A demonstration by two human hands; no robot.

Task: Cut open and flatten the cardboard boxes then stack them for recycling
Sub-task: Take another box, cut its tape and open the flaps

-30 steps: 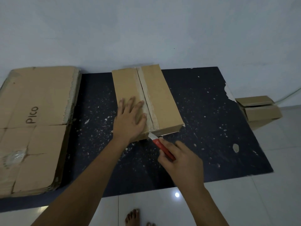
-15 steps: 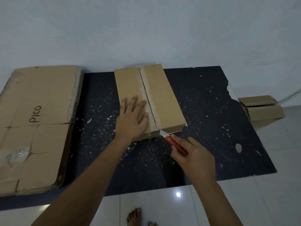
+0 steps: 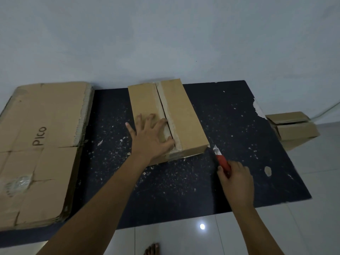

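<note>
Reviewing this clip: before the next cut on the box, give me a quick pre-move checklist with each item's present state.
1. Box steadied: left hand rests flat on its top, ok.
2. Cutter held firmly: right hand grips the red handle, ok.
3. Blade exposed: tip shows just off the box's near right corner, ok.
4. Left fingers out of the blade's path: thumb lies beside the centre seam, not ok if the seam is cut next.
5. Near-end tape fully cut: cannot tell.
6. Flattened stack ready at left: ok.
</note>
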